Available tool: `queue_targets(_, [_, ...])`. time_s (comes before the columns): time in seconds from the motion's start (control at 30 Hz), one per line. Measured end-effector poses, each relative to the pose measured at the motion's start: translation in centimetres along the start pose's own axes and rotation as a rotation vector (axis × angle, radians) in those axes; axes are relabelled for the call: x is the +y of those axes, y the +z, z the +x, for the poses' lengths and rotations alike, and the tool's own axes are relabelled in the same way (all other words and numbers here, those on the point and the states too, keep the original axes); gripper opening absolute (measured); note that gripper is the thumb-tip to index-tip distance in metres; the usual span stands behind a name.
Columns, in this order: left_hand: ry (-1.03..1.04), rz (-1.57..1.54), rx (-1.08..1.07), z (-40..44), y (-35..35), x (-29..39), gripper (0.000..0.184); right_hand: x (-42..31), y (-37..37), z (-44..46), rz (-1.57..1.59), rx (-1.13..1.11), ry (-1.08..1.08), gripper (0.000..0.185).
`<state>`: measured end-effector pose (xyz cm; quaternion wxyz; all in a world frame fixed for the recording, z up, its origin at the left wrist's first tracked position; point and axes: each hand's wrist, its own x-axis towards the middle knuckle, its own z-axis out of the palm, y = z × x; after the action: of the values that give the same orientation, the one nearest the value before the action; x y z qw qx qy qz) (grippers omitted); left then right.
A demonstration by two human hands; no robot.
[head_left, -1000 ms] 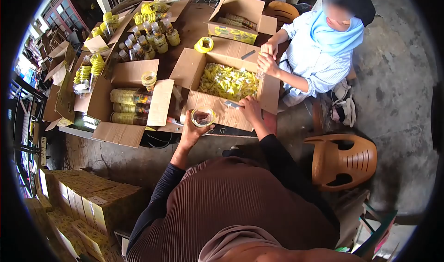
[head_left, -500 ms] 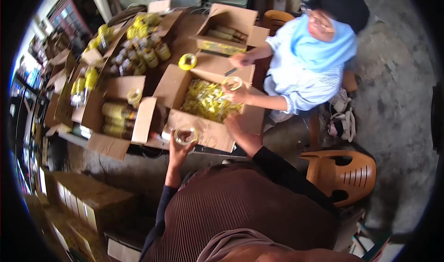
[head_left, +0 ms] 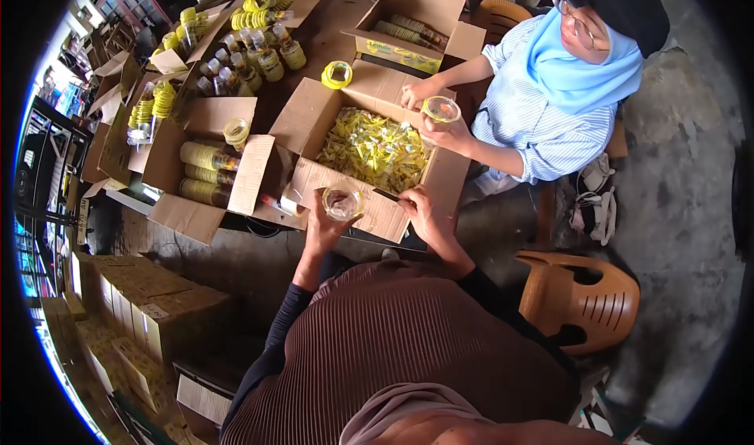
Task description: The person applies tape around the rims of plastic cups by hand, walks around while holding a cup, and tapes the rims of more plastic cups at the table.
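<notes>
My left hand [head_left: 320, 229] is closed around a clear plastic cup [head_left: 343, 203] with a yellow rim, held mouth up over the near flap of an open cardboard box [head_left: 308, 124]. Yellow and whitish scraps [head_left: 373, 150] fill that box. Close to its near right corner, my right hand [head_left: 428, 213] pinches a slim dark tool [head_left: 386, 194]; its exact kind is too small to make out. The tool points left towards the cup but stays apart from it.
Across the box, a co-worker [head_left: 542, 99] holds another clear cup [head_left: 441, 109]. A yellow roll [head_left: 336, 75] lies behind the box. Boxes of stacked cups [head_left: 208, 170] stand left, another box [head_left: 408, 21] at the back. An orange chair [head_left: 581, 300] is at right.
My right hand has drawn back from the box's near edge, and the dark tool now shows in its fingers. My left hand still holds the cup. The view has shifted slightly.
</notes>
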<state>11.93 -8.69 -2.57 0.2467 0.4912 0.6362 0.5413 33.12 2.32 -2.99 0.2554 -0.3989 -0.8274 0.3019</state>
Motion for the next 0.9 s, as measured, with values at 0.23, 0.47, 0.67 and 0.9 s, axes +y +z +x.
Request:
queue_targets(0.23, [0.061, 0.121, -0.074, 2.5, -1.2, 1.2, 0.063, -2.4, 1.1, 0.4, 0.139, 0.273, -0.032, 0.012])
queue_targets(0.47, [0.113, 0.115, -0.175, 5.5, -3.2, -0.7, 0.072, -6.4, 2.0, 1.7, 0.008, 0.435, -0.147, 0.020])
queue_targets(0.67, [0.152, -0.015, -0.180, 7.7, -4.3, -0.5, 0.064, -9.6, 2.9, 2.0, -0.101, 0.559, -0.172, 0.023])
queue_targets(0.9, [0.071, -0.194, -0.300, 7.8, -4.7, -1.5, 0.062, -11.6, 4.6, 1.9, -0.209, 0.589, -0.246, 0.022])
